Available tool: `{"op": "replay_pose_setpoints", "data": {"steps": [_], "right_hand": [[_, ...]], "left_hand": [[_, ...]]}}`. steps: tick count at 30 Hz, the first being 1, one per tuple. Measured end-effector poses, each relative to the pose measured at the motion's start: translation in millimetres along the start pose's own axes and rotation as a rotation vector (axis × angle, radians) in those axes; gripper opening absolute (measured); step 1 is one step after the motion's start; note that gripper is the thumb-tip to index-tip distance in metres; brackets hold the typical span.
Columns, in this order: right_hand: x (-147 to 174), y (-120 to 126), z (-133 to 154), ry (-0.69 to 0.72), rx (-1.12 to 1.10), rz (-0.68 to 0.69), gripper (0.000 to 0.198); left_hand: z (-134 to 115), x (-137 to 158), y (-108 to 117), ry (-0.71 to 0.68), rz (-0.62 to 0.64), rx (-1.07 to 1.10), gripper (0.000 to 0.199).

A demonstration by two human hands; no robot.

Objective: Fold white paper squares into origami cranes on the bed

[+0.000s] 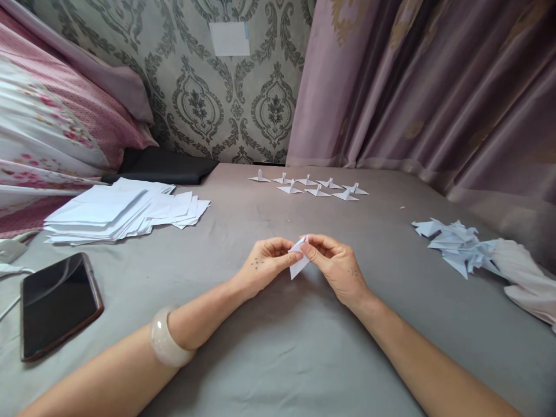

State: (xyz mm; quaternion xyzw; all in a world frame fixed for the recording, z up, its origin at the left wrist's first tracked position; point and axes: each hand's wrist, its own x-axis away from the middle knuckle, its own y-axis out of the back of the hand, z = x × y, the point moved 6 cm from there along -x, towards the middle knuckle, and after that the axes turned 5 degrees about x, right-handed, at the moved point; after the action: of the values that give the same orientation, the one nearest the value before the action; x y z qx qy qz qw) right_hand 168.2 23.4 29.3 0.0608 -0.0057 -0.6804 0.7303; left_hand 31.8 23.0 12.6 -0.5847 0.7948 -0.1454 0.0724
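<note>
A small folded piece of white paper is held up between both hands, its pointed end hanging downward. My left hand pinches its left side between thumb and fingers. On the other side my right hand grips the upper edge, thumb in front. The hands nearly meet at the paper, above the grey cloth. Beyond them stand several folded white paper figures in two loose rows, each with flat points and a raised middle.
Stacked white paper sheets lie at the left, with a black folded item behind. A phone rests nearer, beside a white cable. Heaped folded papers and a pale cloth sit right. Curtains hang behind.
</note>
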Motion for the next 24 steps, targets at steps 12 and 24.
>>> {"op": "replay_pose_setpoints", "data": {"steps": [12, 24], "right_hand": [[2, 2, 7, 0.028, -0.029, -0.076, 0.015], [-3, -5, -17, -0.26, -0.16, 0.152, 0.038]], "left_hand": [[0, 2, -5, 0.044, 0.048, -0.09, 0.031], [8, -3, 7, 0.102, -0.049, 0.013, 0.03]]}}
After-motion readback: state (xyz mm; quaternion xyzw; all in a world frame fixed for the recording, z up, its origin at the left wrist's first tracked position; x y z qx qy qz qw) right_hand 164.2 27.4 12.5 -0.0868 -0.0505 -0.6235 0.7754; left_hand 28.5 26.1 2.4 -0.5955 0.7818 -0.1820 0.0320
